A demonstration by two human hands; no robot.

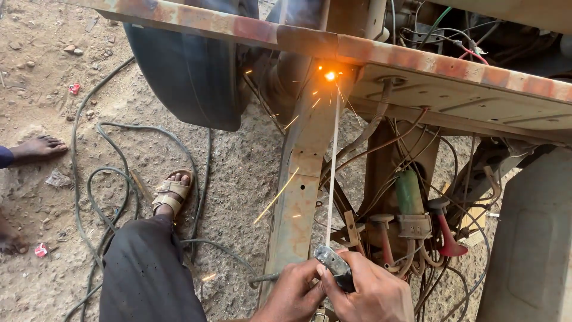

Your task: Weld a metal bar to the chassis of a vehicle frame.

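- Your right hand (372,292) was closed around the metal electrode holder (333,267), fingers wrapped over its dull grey clamp.
- Your left hand (292,293) sat just beside it, curled shut and touching the same holder from the left, steadying it.
- From the holder a thin, straight, pale welding rod (332,173) ran upward, nearly vertical, to a bright orange-white arc (329,76).
- That arc sat where the upright rusty steel post (301,173) met the long horizontal rusted beam (381,50); the beam's paint was flaked, showing patches of red, orange and bare brown.
- Short streaks of sparks (277,195) fell away from the joint down along the post.
- Left of the post hung a large, smooth black rubber tyre (190,65), rounded and matte.
- To the right of the post a tangle of thin wires (411,155) draped over a green cylinder (409,192) and a red horn-shaped part (447,235).
- Dark, limp cables (107,197) looped across the gritty, pebbled dirt ground (238,173).
- Your foot in a tan strapped sandal (171,195) rested on that ground, below it your leg in black cloth (146,271).
- Another person's bare foot (37,148) stood at the left edge, well apart from you.
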